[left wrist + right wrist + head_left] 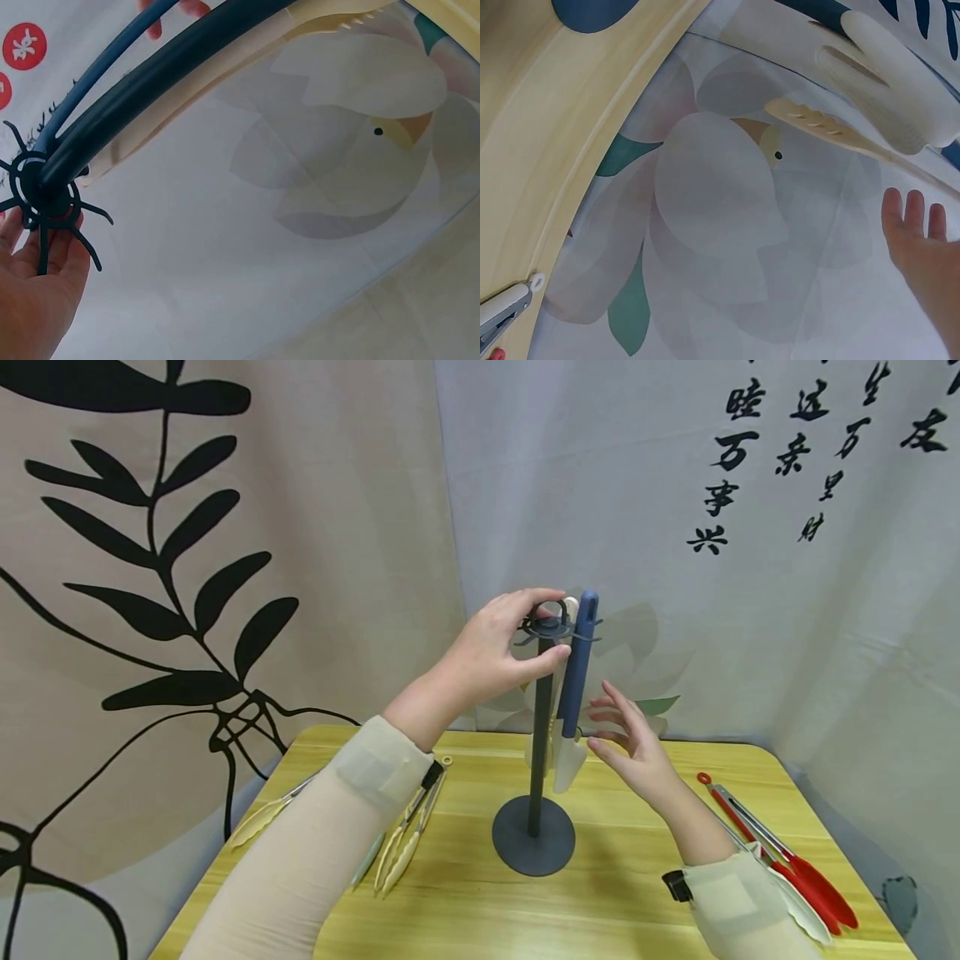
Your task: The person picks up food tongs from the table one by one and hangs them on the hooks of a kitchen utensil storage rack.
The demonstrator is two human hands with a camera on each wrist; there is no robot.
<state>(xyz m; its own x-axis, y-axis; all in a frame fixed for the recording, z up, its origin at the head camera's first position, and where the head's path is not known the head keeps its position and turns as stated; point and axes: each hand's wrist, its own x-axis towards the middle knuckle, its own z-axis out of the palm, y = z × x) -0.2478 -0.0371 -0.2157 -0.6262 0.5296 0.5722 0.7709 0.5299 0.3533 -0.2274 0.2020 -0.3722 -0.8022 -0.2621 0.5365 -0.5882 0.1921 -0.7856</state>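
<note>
A dark grey utensil stand [542,735] with a round base stands upright on the wooden table. At its top, my left hand [498,643] grips the loop above the hook ring [46,191], thumb stretched toward the blue handle. A utensil with a blue handle [579,668] and a white head [885,82] hangs on the right side of the stand. Beside it hangs a beige utensil with a toothed end [817,129]. My right hand [637,752] is just right of the white head, fingers spread and holding nothing.
Red tongs [817,885] and white-tipped tongs [798,906] lie on the table [630,893] at the right, by my right sleeve. Cream-tipped tongs [401,860] and another pair of tongs [262,820] lie at the left. A printed curtain [360,527] stands behind the table.
</note>
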